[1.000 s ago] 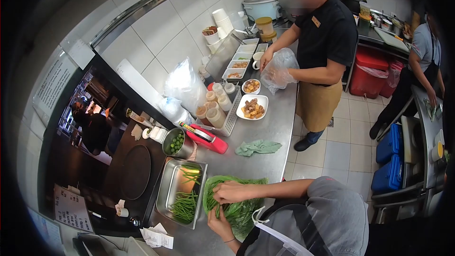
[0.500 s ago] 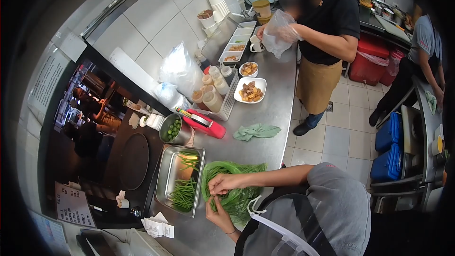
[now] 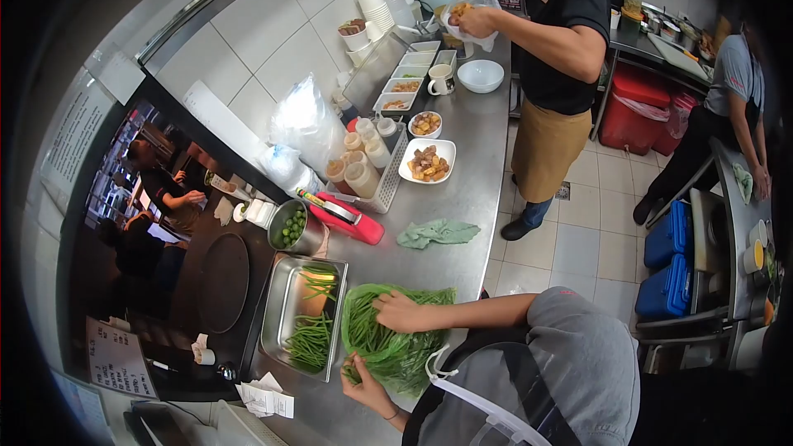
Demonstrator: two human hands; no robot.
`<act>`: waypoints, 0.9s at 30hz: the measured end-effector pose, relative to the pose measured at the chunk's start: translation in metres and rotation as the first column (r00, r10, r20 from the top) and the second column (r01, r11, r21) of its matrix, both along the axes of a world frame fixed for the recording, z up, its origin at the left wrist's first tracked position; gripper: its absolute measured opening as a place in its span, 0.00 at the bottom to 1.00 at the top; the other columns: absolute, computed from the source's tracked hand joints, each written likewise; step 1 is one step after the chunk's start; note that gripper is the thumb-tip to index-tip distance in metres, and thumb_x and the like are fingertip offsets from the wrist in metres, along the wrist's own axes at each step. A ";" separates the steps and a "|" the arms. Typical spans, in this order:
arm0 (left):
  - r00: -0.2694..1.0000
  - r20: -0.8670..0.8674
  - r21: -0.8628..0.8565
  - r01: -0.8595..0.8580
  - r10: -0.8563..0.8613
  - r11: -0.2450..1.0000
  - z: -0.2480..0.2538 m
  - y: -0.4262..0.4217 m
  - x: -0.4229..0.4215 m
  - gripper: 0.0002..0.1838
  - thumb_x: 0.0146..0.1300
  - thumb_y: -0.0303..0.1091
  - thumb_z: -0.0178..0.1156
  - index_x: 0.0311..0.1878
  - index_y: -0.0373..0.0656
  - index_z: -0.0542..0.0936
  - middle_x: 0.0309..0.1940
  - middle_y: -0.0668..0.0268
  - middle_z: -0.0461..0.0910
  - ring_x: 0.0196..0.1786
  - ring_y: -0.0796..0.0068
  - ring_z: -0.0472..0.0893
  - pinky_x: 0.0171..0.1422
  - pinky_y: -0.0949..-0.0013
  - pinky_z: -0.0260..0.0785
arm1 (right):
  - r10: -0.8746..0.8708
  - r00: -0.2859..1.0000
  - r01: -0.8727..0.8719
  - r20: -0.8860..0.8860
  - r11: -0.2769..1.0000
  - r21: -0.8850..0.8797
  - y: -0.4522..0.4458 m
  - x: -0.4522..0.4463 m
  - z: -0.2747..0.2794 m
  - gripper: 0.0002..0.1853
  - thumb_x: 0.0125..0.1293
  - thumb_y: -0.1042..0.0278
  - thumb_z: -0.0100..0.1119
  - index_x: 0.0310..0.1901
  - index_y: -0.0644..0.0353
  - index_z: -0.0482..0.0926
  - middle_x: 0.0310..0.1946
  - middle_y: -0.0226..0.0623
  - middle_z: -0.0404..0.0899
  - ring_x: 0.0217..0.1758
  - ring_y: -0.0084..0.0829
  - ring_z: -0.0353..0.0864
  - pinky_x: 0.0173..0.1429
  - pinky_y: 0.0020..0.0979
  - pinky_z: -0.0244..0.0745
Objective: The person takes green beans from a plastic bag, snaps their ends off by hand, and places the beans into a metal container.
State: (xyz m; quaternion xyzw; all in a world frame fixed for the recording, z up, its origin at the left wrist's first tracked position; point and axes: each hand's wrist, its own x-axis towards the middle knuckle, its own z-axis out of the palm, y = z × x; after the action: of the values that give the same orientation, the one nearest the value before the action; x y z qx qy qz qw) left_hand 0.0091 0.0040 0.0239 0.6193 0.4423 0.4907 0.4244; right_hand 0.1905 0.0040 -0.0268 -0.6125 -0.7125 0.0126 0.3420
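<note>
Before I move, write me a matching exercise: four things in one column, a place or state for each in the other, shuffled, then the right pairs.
Things
1. Rectangular steel pan
2. Round steel pot
3. Pale green cloth
4. Right hand

Places and states
A. Lies crumpled on the steel counter
B. At the opening of the green bag
C. Holds long green beans
D. Holds small round green fruits

Right pairs: 1-C, 2-D, 3-A, 4-B
</note>
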 end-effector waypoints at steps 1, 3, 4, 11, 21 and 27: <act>1.000 0.008 0.005 0.005 -0.005 1.000 0.000 0.001 -0.001 0.06 0.64 0.23 0.55 0.39 0.27 0.76 0.36 0.60 0.78 0.35 0.76 0.75 0.41 0.72 0.71 | -0.077 0.975 0.046 0.207 0.988 0.149 -0.001 0.000 -0.007 0.07 0.62 0.68 0.54 0.36 0.59 0.80 0.27 0.37 0.78 0.30 0.41 0.80 0.31 0.38 0.71; 0.999 -0.010 0.040 0.031 -0.030 0.999 0.002 0.000 0.000 0.06 0.65 0.23 0.54 0.40 0.28 0.76 0.35 0.60 0.78 0.35 0.76 0.75 0.41 0.73 0.71 | 0.029 0.998 -0.039 0.048 0.976 0.214 0.004 -0.010 -0.003 0.08 0.61 0.69 0.55 0.39 0.60 0.80 0.28 0.40 0.79 0.29 0.39 0.80 0.31 0.37 0.71; 0.998 -0.028 0.069 0.059 -0.057 0.996 0.003 -0.002 0.003 0.06 0.65 0.22 0.54 0.40 0.28 0.76 0.35 0.61 0.78 0.35 0.76 0.75 0.41 0.73 0.71 | 0.143 0.984 -0.109 -0.104 0.953 0.284 0.001 -0.014 0.011 0.09 0.61 0.70 0.55 0.42 0.60 0.80 0.30 0.42 0.80 0.27 0.36 0.79 0.30 0.37 0.71; 0.977 0.127 -0.045 -0.166 0.171 0.985 0.014 -0.006 0.001 0.08 0.65 0.27 0.56 0.42 0.32 0.76 0.33 0.64 0.78 0.28 0.83 0.71 0.30 0.79 0.64 | 0.325 0.631 -0.542 -0.704 0.834 -0.101 -0.003 -0.017 0.030 0.09 0.60 0.68 0.59 0.40 0.62 0.81 0.26 0.35 0.81 0.22 0.24 0.77 0.27 0.29 0.70; 0.821 0.539 -0.296 -0.027 0.190 0.955 0.009 -0.014 -0.013 0.09 0.68 0.32 0.54 0.46 0.37 0.74 0.28 0.69 0.75 0.15 0.91 0.56 0.18 0.81 0.46 | 0.352 0.848 -0.418 -0.396 0.904 -0.091 -0.019 -0.004 0.068 0.10 0.58 0.65 0.62 0.28 0.63 0.76 0.25 0.38 0.74 0.27 0.38 0.76 0.31 0.33 0.67; 0.435 0.875 -0.415 0.449 0.212 0.791 -0.011 -0.005 -0.010 0.09 0.71 0.38 0.48 0.45 0.44 0.72 0.29 0.72 0.69 0.17 0.88 0.55 0.19 0.83 0.50 | 0.461 0.165 -0.754 -0.872 0.629 0.190 -0.047 0.020 0.149 0.13 0.65 0.66 0.58 0.30 0.69 0.79 0.24 0.34 0.76 0.28 0.24 0.72 0.31 0.29 0.65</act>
State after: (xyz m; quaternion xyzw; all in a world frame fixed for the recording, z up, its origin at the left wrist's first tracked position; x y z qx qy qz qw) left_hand -0.0006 -0.0005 0.0130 0.1290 0.2324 0.5410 0.7979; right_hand 0.2107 -0.0434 0.1219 -0.2135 -0.6082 0.5599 0.5206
